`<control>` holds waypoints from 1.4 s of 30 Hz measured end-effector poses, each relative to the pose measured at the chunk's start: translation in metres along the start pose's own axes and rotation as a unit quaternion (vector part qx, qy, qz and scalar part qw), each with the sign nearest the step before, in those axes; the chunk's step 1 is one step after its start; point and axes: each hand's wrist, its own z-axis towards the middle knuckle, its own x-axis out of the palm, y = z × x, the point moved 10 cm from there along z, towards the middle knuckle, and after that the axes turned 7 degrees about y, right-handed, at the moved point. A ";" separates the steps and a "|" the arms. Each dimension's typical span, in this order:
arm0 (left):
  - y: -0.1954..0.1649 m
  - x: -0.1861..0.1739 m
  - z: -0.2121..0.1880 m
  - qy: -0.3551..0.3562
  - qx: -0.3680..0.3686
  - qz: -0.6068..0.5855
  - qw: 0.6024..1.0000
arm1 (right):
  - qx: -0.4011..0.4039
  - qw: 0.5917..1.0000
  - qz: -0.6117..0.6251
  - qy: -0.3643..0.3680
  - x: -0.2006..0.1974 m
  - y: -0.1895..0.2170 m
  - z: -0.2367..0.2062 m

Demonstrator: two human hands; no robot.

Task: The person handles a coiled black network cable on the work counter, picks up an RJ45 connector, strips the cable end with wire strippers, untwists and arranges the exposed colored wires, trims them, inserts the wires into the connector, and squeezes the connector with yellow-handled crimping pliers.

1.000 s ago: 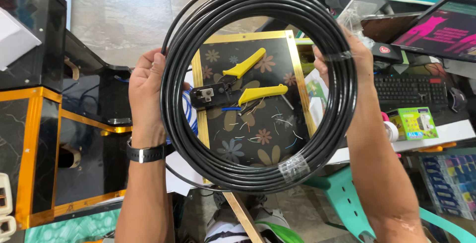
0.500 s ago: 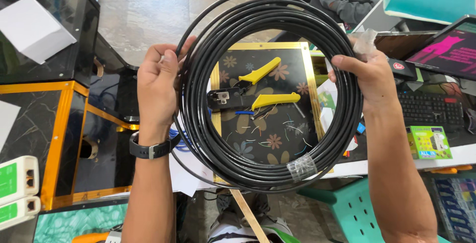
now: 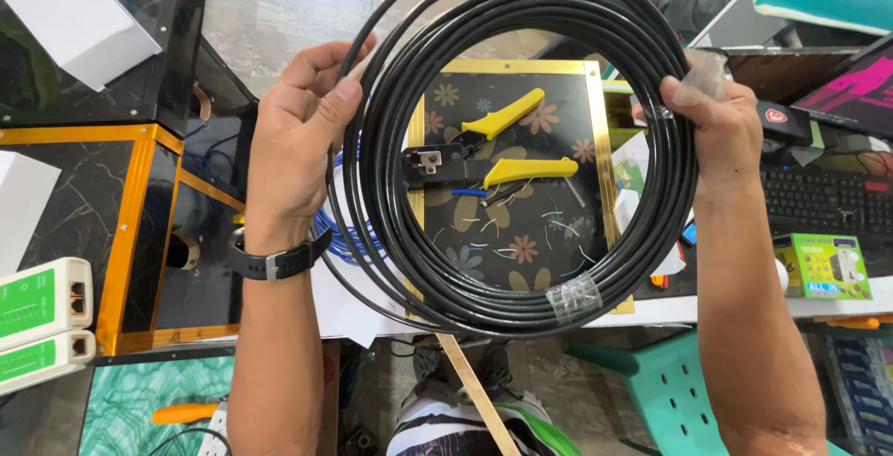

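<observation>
Since a moment ago, both hands have lifted the coil of black cable (image 3: pixel 521 298) a touch closer to the head camera, and a white paper sheet has come into view at the upper left. Far left, two green-and-white cable testers (image 3: pixel 42 321) lie on a dark surface beside the gold-trimmed black table (image 3: pixel 121 223). The left hand (image 3: pixel 302 135), a black watch (image 3: pixel 274 259) on its wrist, is curled around the coil's left side, thumb in front of the strands and fingers behind them. Through the ring you see a dark floral board (image 3: pixel 549 223) with a yellow-handled crimping tool (image 3: pixel 488 149) and scattered wire scraps lying on it. Clear tape (image 3: pixel 574 296) binds the coil at its lower right. The right hand (image 3: pixel 716 126) is closed on the coil's upper right side, pinching it at another bit of clear tape. Beyond it sit a black keyboard (image 3: pixel 823 200) and a small green box (image 3: pixel 823 267).
</observation>
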 end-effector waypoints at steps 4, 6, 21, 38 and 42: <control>0.010 0.007 -0.007 0.021 -0.057 0.035 0.998 | 0.005 1.000 -0.002 -0.020 -0.013 -0.010 -0.002; 0.011 0.009 -0.009 0.023 -0.057 0.054 0.997 | -0.015 1.000 0.008 -0.012 -0.013 -0.010 -0.002; -0.039 0.061 -0.036 -0.086 0.102 0.506 0.852 | -0.022 0.998 -0.052 -0.007 -0.020 -0.015 -0.006; 0.019 0.250 -0.074 0.324 0.053 0.503 0.800 | 0.170 0.977 0.116 0.060 -0.047 -0.064 -0.032; 0.026 0.257 -0.072 0.325 -0.005 0.530 0.783 | 0.214 0.961 0.144 0.095 -0.046 -0.065 -0.063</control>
